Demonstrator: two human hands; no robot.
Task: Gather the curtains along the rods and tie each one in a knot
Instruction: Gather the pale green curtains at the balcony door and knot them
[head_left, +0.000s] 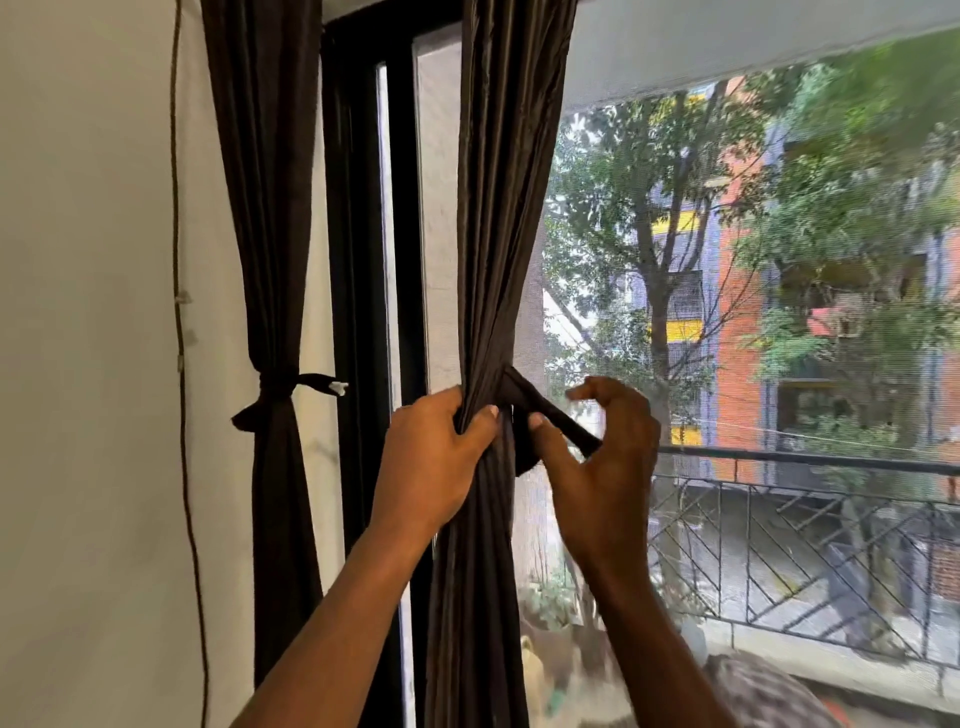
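Two dark brown curtains hang in front of a black-framed window. The left curtain (265, 234) is gathered and bound at mid-height by a dark tie (291, 387) with a white tip. The middle curtain (506, 208) is bunched into a narrow column. My left hand (436, 457) grips that bunch at waist height. My right hand (602, 457) is just to its right, thumb and fingers pinching a dark fabric tie band (550, 410) that wraps around the bunched curtain.
A white wall (88, 312) with a thin cable (182, 364) running down it fills the left. Behind the curtains is the black window frame (358, 260) and a mesh screen; outside are a balcony railing (805, 499), trees and buildings.
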